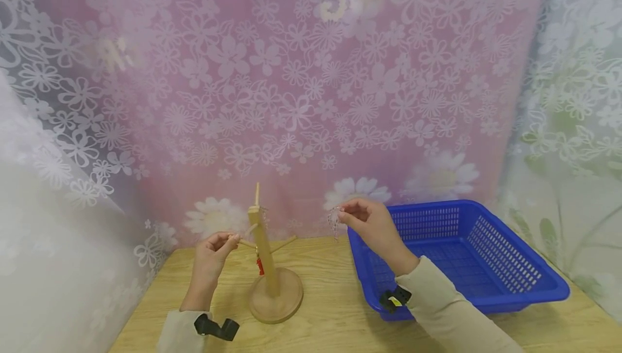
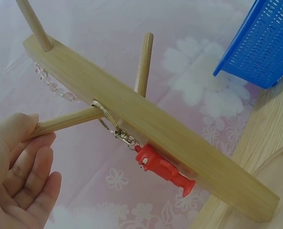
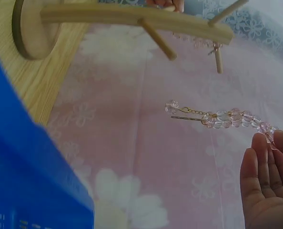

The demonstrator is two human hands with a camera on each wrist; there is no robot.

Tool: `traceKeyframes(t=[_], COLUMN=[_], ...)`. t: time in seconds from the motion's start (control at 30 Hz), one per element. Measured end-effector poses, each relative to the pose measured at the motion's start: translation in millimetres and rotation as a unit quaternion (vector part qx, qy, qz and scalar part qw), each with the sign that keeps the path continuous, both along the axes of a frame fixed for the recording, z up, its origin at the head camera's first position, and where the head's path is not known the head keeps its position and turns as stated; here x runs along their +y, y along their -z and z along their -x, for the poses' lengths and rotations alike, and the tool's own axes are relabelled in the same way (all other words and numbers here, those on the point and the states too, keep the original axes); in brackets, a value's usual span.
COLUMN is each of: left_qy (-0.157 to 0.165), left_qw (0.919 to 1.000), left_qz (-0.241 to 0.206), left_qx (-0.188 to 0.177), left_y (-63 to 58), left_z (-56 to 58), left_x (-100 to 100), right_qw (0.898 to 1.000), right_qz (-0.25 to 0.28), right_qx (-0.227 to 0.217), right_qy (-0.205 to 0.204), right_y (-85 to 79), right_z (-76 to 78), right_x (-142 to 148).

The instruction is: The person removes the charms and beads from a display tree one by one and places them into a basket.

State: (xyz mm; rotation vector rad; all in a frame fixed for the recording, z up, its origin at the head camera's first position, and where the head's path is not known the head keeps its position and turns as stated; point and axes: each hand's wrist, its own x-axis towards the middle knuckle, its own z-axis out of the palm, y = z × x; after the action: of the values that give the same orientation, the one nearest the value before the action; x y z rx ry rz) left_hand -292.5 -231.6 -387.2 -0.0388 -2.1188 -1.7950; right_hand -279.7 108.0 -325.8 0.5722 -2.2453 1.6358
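A wooden stand (image 1: 266,256) with a round base and several pegs stands left of centre. My left hand (image 1: 208,261) pinches the end of one of its pegs (image 2: 70,120) between thumb and fingers. From that peg, close to the post, a red figure keychain (image 2: 160,167) hangs by its metal ring. A strand of clear and pink beads (image 2: 53,87) hangs by the post's upper part. Right of the stand, my right hand (image 1: 373,229) holds up a bracelet of clear pinkish beads (image 3: 234,118) between thumb and fingertips; its chain and one end bead dangle free.
A blue plastic basket (image 1: 527,293) with perforated sides sits on the right of the wooden table (image 1: 330,299), below my right forearm. Behind the table hangs a pink curtain (image 1: 291,126) with white flowers, and pale cloth (image 1: 58,245) lines the left side.
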Motion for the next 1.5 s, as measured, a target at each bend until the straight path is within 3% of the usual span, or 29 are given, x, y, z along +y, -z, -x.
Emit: traceKeyframes(t=[0.47,0.7,0.87,1.1,1.5], left_qy=[-0.01,-0.027,-0.034,-0.059,-0.074], left_qw=[0.9997,0.9995,0.9993,0.9977,0.9954], left_qz=[0.018,0.011,0.007,-0.001,-0.031], left_qx=[0.009,0.014,0.011,0.034,0.052], left_y=[-0.2,1.5,2.3,4.2,6.0], left_z=[-2.5,-7.8,-10.1,-16.5,-24.4], left_x=[1.8,7.6,8.5,12.7,24.0], right_qw=[0.998,0.996,0.996,0.994,0.993], right_qz=[-0.042,-0.072,-0.055,-0.031,-0.022], right_qx=[-0.02,-0.033,-0.061,-0.103,-0.111], right_qy=[0.035,0.043,0.035,0.033,0.02], right_y=[11.6,9.8,9.5,15.3,28.8], right_z=[19.0,27.1,31.2,38.4,53.6], right_x=[46.7,68.8,83.2,99.5,128.3])
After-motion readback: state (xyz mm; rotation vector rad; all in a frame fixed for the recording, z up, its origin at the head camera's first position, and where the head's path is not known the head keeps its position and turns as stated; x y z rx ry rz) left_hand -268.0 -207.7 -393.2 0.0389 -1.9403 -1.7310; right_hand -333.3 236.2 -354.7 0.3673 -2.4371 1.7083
